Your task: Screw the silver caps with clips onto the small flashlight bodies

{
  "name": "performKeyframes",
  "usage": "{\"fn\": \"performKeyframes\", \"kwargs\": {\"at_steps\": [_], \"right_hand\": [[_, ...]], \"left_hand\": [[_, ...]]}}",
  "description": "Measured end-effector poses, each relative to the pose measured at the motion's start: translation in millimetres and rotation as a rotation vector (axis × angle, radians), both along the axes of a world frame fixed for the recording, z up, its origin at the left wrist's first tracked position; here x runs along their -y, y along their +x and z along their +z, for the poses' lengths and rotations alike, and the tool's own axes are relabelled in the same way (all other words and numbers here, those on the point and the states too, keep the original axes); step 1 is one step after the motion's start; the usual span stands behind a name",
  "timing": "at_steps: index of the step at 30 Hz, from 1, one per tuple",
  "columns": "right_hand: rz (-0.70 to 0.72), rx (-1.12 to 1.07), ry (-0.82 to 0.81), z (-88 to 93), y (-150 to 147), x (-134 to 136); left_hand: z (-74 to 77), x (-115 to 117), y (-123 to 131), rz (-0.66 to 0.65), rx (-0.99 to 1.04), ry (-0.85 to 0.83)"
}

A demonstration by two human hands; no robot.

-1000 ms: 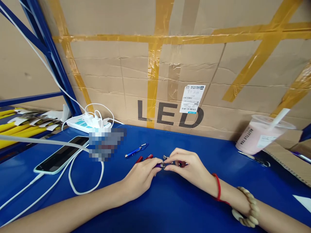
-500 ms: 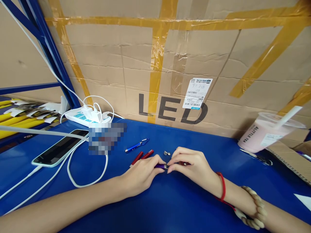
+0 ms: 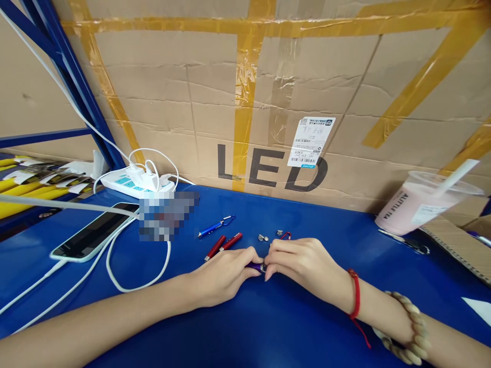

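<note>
My left hand [image 3: 224,276] is closed round a small purple penlight tube [image 3: 254,266], its metal end pointing right. At that end my right hand [image 3: 297,260] has its thumb and fingers drawn together; whatever lies between them is hidden. Just beyond the hands are small silver button cells [image 3: 263,238], with another silver piece [image 3: 280,232] beside a red clip [image 3: 286,235] partly behind my right hand. Two red tubes, one nearer [image 3: 215,248] and one farther [image 3: 231,242], lie past my left hand. Behind them rests a blue penlight [image 3: 211,231] with a carabiner.
A phone [image 3: 97,230] with white cables lies left, near a power strip [image 3: 115,183] and a blurred-out patch. At right a pink drink cup [image 3: 412,207] with a straw stands by keys [image 3: 406,243] and cardboard. A large taped carton [image 3: 164,102] closes off the back.
My right hand has shifted slightly, and the red clip and a silver piece beyond it now show. My left hand still holds the purple tube. The view has tilted a little.
</note>
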State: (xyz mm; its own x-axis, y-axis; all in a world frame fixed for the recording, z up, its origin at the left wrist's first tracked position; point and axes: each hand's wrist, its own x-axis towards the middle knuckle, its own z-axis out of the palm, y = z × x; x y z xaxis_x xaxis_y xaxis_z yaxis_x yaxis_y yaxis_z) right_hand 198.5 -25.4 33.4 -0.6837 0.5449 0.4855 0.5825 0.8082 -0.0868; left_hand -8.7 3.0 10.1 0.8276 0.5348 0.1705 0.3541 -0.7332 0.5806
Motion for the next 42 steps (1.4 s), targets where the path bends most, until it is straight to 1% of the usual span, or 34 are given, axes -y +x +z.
{"fn": "performKeyframes", "kwargs": {"at_steps": [4, 7, 9, 13, 18, 21, 28, 31, 33, 35, 38, 42], "right_hand": [[0.012, 0.057, 0.062, 0.5, -2.2, 0.4], [-0.003, 0.088, 0.094, -2.8, -3.7, 0.0], [-0.021, 0.11, 0.101, -5.8, -4.5, 0.7], [-0.055, 0.108, 0.055, -12.6, -5.6, 3.9], [-0.101, 0.063, -0.048, -20.7, -7.3, 6.8], [-0.103, -0.001, -0.166, -22.3, -9.0, 7.6], [-0.096, -0.229, -0.533, -21.0, -14.2, 8.6], [-0.11, -0.308, -0.727, -21.5, -15.0, 7.0], [-0.112, -0.368, -0.874, -22.1, -14.8, 5.0], [-0.101, -0.428, -0.987, -22.9, -14.4, 2.7], [-0.075, -0.484, -1.067, -24.7, -13.8, -0.8], [-0.047, -0.516, -1.09, -26.4, -12.5, -4.6]], "left_hand": [[-3.0, -0.7, -0.4, -0.012, 0.005, 0.013], [-3.9, -0.3, -0.4, -0.012, 0.016, 0.023], [-4.5, -0.3, -0.2, -0.012, 0.04, 0.06], [-7.0, -2.2, 0.6, -0.024, 0.099, 0.163], [-10.1, -4.6, 1.1, -0.024, 0.108, 0.242], [-10.7, -4.5, 1.1, -0.024, 0.109, 0.267], [-9.2, -4.5, 1.2, -0.061, 0.127, 0.269], [-10.0, -4.5, 0.5, -0.042, 0.126, 0.281], [-10.8, -4.4, 0.2, -0.027, 0.122, 0.261], [-11.2, -4.3, 0.5, -0.006, 0.123, 0.227], [-10.5, -3.7, 1.6, 0.027, 0.137, 0.18], [-8.4, -2.2, 2.3, 0.056, 0.126, 0.114]]}}
